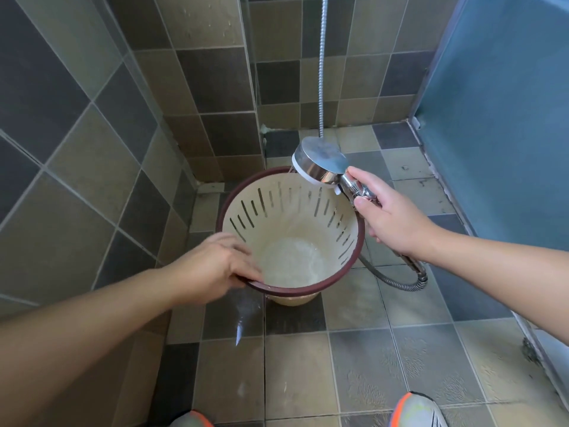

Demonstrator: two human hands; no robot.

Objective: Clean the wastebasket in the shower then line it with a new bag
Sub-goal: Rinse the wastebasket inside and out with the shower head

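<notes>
A cream wastebasket (295, 217) with slotted walls and a dark red rim stands on the tiled shower floor. Water pools in its bottom. My left hand (215, 266) grips the near left part of the rim, fingers curled over it. My right hand (388, 217) holds the handle of a chrome shower head (320, 163) over the basket's far right edge. The head tilts down and left, and water sprays from it into the basket. No bag is in view.
The metal shower hose (397, 280) loops on the floor right of the basket and another stretch hangs down the back wall. Tiled walls close in at left and back; a blue panel (508, 118) stands at right. My shoes (418, 411) show at the bottom edge.
</notes>
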